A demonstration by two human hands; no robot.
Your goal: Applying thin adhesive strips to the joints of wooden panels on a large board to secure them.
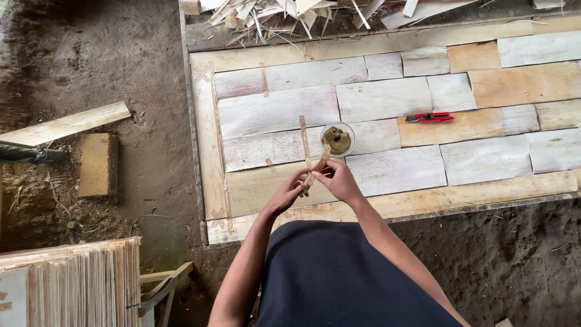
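Both my hands meet over the near edge of a wooden panel [387, 100] made of pale veneer pieces. My left hand [289, 191] and my right hand [339, 180] pinch a thin narrow wood strip [319, 162] between them. The strip's far end points at a small clear bowl [338, 138] of brownish-green paste standing on the panel just beyond my fingers. A red cutter knife [430, 117] lies on the panel further right. Another thin strip [304, 138] lies flat on a seam left of the bowl.
Loose wood offcuts [290, 15] pile up beyond the panel's far edge. On the dirt floor at left lie a plank [66, 123] and a block [97, 163]. A stack of veneer sheets [72, 281] stands at lower left.
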